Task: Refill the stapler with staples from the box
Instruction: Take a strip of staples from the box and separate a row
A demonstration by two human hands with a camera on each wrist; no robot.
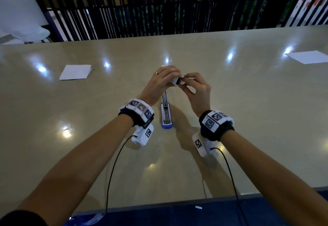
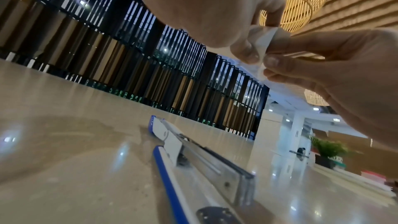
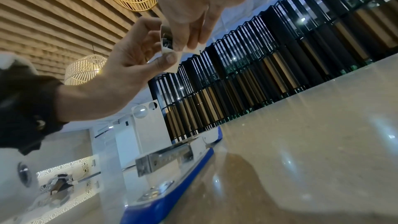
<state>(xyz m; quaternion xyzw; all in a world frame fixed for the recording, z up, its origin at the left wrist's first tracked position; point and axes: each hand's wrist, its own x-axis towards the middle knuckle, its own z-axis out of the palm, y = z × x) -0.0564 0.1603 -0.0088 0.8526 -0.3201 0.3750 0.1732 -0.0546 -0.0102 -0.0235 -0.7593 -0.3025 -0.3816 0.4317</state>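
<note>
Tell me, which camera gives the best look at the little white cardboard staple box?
The right wrist view: the small white cardboard staple box shows its open end with shiny staples inside. The head view shows it small between both hands; the left wrist view shows only a white flap.
</note>
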